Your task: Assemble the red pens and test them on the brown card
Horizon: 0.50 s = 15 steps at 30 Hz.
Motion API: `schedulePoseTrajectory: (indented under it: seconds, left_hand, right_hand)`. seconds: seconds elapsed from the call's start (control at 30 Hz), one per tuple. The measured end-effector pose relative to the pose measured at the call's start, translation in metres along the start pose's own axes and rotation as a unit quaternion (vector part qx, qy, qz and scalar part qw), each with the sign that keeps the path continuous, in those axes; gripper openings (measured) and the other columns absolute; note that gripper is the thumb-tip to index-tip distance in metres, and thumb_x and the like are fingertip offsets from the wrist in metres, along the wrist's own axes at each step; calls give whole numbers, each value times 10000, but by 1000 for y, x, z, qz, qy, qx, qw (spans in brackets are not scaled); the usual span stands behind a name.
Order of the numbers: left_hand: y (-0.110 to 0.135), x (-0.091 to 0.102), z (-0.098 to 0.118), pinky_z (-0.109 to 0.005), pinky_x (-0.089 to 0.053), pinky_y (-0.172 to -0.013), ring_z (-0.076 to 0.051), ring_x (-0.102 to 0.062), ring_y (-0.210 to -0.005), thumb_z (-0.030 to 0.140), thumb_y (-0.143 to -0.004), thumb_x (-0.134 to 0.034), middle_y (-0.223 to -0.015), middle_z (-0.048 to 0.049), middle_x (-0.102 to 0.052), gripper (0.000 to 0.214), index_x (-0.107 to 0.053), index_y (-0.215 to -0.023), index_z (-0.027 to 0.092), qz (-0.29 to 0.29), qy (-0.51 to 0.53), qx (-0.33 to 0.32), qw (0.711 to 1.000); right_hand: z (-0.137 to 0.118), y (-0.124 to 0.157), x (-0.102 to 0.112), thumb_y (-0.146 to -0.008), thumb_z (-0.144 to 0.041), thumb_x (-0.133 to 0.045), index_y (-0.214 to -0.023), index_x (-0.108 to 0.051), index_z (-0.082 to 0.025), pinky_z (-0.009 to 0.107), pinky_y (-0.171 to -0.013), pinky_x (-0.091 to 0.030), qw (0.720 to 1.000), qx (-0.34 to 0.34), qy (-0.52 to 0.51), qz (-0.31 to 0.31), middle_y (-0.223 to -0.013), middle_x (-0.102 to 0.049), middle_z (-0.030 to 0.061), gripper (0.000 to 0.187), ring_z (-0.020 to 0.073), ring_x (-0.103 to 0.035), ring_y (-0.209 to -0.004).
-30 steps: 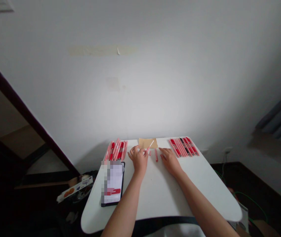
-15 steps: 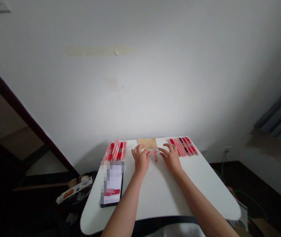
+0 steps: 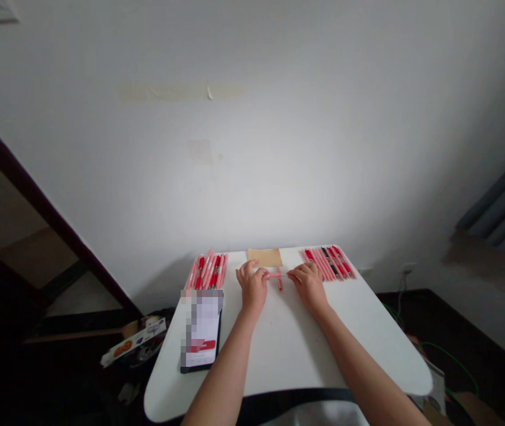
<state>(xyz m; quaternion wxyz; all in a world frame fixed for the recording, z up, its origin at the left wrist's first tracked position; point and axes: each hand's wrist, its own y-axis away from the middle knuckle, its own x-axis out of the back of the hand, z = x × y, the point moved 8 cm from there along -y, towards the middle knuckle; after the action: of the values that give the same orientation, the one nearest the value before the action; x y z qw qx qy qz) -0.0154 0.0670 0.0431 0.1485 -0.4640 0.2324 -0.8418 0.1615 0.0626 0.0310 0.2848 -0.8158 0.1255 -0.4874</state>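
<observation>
My left hand [image 3: 253, 289] is closed over the table, its thumb and finger pinching a pink pen barrel [image 3: 273, 275] held level. From the barrel's right end sticks a thin pale rod, apparently a pen refill [image 3: 285, 274]. My right hand [image 3: 311, 289] pinches the far end of that refill between thumb and fingers. Below and behind the barrel lies a short pink and red pen part [image 3: 280, 286] on the white table [image 3: 288, 343]; the held barrel crosses in front of it.
A row of pink, red and dark pens [image 3: 330, 263] lies at the back right. Another group of pink and red pens [image 3: 208, 269] lies at the back left. A tan paper sheet [image 3: 266, 257] sits at the back edge. A phone [image 3: 203, 331] lies beside my left forearm.
My right hand has closed its spread fingers and now pinches the refill's end. The pen barrel in my left hand has turned more level; the left hand has barely moved.
</observation>
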Motion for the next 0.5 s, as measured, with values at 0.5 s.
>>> schedulePoseTrajectory:
  seconds: [0.5]
  left_hand:
    - [-1, 5, -15, -411, -377, -1017, -228, -480, -1142, 217, -808, -594, -1151, -67, -589, 111, -703, -826, 230, 58, 14, 33, 998]
  right_hand:
    - [17, 0, 2, -897, -268, -554, -878, -740, -242, 360, -837, -356, 999, -35, -22, 22, -882, -681, 54, 189, 249, -479, -978]
